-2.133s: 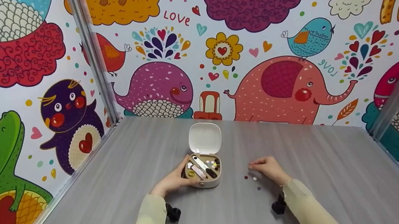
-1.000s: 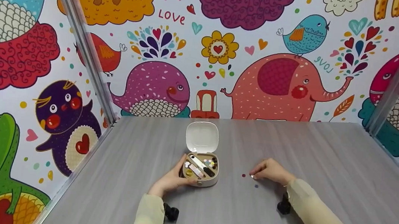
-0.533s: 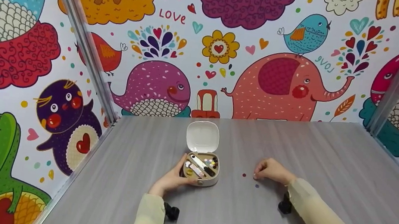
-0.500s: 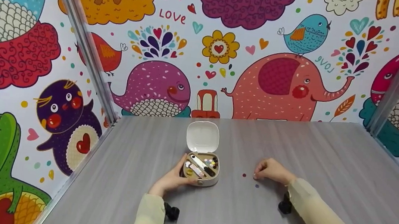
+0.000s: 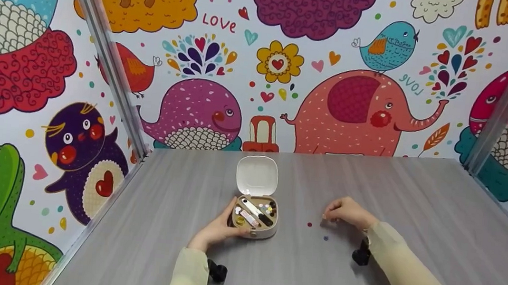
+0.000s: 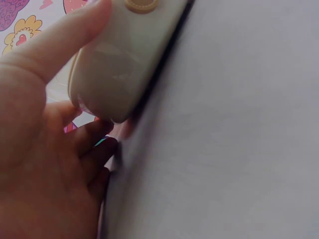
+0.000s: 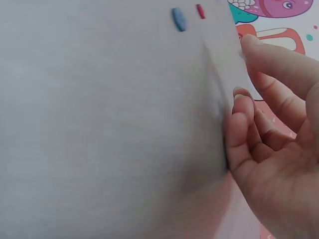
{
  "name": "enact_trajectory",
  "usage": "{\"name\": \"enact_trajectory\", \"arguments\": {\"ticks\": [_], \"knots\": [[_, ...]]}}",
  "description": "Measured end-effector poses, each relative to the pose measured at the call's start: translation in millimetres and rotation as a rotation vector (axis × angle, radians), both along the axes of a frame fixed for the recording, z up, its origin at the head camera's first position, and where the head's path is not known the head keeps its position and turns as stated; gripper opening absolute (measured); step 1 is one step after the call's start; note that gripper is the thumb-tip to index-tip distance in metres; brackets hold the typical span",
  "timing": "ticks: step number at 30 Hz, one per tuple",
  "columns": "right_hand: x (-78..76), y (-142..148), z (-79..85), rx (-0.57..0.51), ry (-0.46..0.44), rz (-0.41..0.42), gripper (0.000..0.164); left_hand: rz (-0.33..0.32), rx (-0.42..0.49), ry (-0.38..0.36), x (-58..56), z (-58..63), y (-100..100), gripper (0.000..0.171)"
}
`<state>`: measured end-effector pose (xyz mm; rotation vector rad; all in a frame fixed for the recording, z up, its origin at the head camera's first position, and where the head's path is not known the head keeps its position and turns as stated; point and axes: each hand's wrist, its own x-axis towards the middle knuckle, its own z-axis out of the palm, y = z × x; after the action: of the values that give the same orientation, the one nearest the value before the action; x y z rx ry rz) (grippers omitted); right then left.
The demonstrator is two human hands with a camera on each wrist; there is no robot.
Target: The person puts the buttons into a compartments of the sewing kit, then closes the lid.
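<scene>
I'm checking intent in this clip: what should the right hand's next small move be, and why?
Probably carry the right hand toward the open case: it seems to pinch a pale button, similar small discs sit in the case's far-right part, and the left hand holds the case.

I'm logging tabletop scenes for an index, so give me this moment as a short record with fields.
Surface: grey table
Container: white case, lid open
Case contents: white-and-black tool lying diagonally; small coloured pieces in the far right compartment
Left hand: holds the case at its left front corner
Right hand: right of the case, apparently pinching a small pale piece
Loose on table: red button; blue button, nearer the person
</scene>
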<state>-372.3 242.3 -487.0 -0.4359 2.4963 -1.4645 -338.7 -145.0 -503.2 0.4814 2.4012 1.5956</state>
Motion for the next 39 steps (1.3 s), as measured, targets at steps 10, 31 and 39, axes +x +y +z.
{"name": "enact_trajectory", "arguments": {"ticks": [10,31,39], "knots": [[-7.7,5.0,14.8,-0.051,-0.036,0.012,0.029,-0.001,0.008,0.012,0.1,-0.1,-0.5,0.113],[-13.3,1.3,34.8,-0.05,-0.064,-0.03,0.024,-0.006,-0.003,0.008,0.6,-0.1,-1.1,0.113],[-12.7,-5.6,25.4,-0.043,-0.058,-0.025,0.022,0.009,-0.032,0.018,-1.3,-1.9,0.3,0.111]]}}
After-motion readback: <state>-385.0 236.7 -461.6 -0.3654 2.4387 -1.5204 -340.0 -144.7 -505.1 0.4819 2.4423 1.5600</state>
